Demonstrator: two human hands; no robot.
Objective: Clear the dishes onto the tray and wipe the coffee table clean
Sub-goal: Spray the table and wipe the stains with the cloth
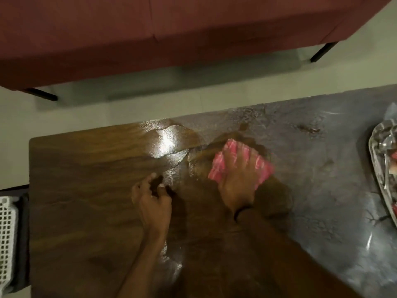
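Observation:
A pink striped cloth lies flat on the wooden coffee table, near its far edge. My right hand presses down on the cloth with fingers spread; the hand and cloth are blurred. My left hand rests on the tabletop to the left of the cloth, fingertips touching the wood, holding nothing. A silver tray with dishes on it shows at the right edge, mostly cut off. The right part of the table looks grey with wet smears.
A dark red sofa on black legs stands beyond the table, across a strip of pale floor. A white lattice basket sits at the left edge beside the table.

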